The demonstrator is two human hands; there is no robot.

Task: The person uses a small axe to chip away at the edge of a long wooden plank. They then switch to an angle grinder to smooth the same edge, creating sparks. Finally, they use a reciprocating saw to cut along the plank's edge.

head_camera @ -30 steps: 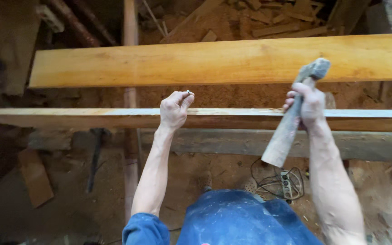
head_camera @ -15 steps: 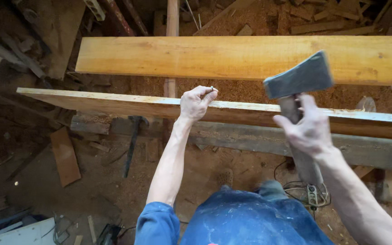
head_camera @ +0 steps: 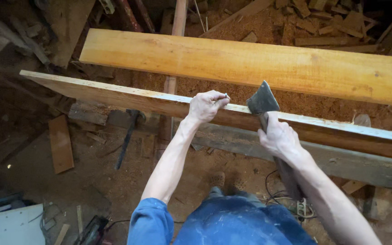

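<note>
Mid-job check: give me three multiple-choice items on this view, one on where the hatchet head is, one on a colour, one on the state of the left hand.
1. Where is the hatchet head?
A. At the top edge of the near plank
B. Lying on the floor
C. Resting on the far plank

2. What colour is the sleeve on the left arm?
A. Red
B. Blue
C. White

3. What is the left hand doing?
A. Hanging free by the side
B. Gripping the hatchet handle
C. Pinching a small thin item at the plank's edge

Answers: 1 A, the grey head sits against the near plank's edge, with the right hand on its handle. 2 B, the rolled sleeve is plainly blue. 3 C, its fingertips are closed on something small, perhaps a nail; too small to be sure.
</note>
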